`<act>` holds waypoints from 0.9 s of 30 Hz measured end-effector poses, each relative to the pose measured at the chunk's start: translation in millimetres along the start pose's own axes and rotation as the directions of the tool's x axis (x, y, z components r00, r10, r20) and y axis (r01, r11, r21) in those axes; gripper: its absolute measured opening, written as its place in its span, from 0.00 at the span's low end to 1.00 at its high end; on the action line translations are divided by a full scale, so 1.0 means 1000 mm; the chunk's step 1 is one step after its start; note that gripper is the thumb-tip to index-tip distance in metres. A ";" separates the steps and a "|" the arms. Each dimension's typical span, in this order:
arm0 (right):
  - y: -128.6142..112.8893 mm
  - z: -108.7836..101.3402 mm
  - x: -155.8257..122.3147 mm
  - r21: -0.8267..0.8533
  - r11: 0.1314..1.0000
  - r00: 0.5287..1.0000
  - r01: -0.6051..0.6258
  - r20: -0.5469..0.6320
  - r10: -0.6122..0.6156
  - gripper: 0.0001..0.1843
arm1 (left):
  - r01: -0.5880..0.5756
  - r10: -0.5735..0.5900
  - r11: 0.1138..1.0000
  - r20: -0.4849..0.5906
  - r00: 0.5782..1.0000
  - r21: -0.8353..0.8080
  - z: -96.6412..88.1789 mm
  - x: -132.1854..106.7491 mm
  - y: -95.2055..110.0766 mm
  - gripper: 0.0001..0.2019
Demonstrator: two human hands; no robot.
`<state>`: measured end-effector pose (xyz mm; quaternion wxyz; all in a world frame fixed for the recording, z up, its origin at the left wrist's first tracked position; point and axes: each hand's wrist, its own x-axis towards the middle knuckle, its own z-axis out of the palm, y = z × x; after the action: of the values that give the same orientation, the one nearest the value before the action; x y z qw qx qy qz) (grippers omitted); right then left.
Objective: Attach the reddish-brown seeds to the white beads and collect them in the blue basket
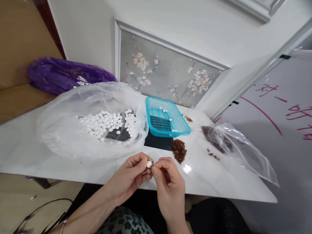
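Observation:
Between the thumb and fingers of my left hand [130, 178] is a small white ball [149, 164]. My right hand [170, 185] is pinched closed right beside that ball; whatever its fingertips hold is too small to make out. Both hands are above the table's front edge. Just beyond them lies a heap of small reddish-brown pieces [179, 151]. A large translucent bag [60, 130] lies open at the left, with many loose white balls [101, 123] in it. Behind my hands stands a turquoise plastic basket [168, 133] containing several white balls.
A purple bag [51, 76] with more white balls sits at the back left. On the right, a clear bag [243, 152] holds brown pieces, with a few scattered nearby. A framed flower picture [161, 65] leans at the back; a whiteboard [280, 97] stands right.

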<state>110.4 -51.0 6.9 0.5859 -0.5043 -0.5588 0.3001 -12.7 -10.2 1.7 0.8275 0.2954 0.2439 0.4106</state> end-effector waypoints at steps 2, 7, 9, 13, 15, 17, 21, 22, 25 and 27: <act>-0.001 0.000 0.000 0.018 1.000 1.000 -0.012 0.007 0.012 0.06 | -0.002 0.002 1.000 0.000 1.000 0.009 0.000 -0.001 0.000 0.10; -0.003 0.000 0.000 0.030 0.997 0.997 -0.068 0.027 0.068 0.07 | 0.000 0.001 0.999 -0.024 1.000 0.042 0.002 -0.002 0.002 0.09; -0.002 0.000 0.000 0.028 0.996 0.996 -0.088 0.026 0.087 0.06 | 0.004 -0.001 0.998 -0.045 0.999 0.065 0.002 -0.003 0.002 0.09; 0.000 0.001 0.001 0.045 0.992 0.992 -0.120 0.036 0.118 0.06 | 0.001 0.005 0.995 -0.055 0.998 0.104 0.002 -0.003 0.001 0.09; -0.002 -0.001 0.002 0.078 0.987 0.989 -0.143 0.058 0.139 0.06 | 0.003 0.001 0.996 -0.044 0.999 0.094 0.002 -0.002 0.002 0.08; -0.005 -0.005 0.004 0.119 0.981 0.983 -0.154 0.113 0.141 0.03 | 0.006 -0.005 0.998 -0.031 1.000 0.061 0.003 -0.002 0.002 0.08; -0.010 -0.017 0.008 0.103 0.989 0.959 -0.108 0.274 0.076 0.11 | 0.015 -0.014 1.000 -0.025 1.000 0.003 0.004 -0.001 0.004 0.07; -0.011 -0.019 0.008 0.084 0.992 0.951 -0.096 0.303 0.066 0.12 | 0.023 -0.023 1.000 -0.026 0.999 0.002 0.004 -0.001 0.004 0.07; -0.013 -0.022 0.008 0.031 0.996 0.940 -0.079 0.336 0.064 0.13 | 0.042 -0.042 0.999 -0.034 0.999 0.017 0.004 -0.001 0.003 0.08; -0.013 -0.021 0.008 0.010 0.997 0.944 -0.077 0.323 0.070 0.14 | 0.036 -0.035 0.999 -0.041 0.999 0.030 0.003 -0.001 0.002 0.08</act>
<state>129.1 -53.4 24.2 0.4808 -0.4626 -0.6243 0.4063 -12.0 -11.0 5.5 0.8248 0.2955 0.2719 0.3980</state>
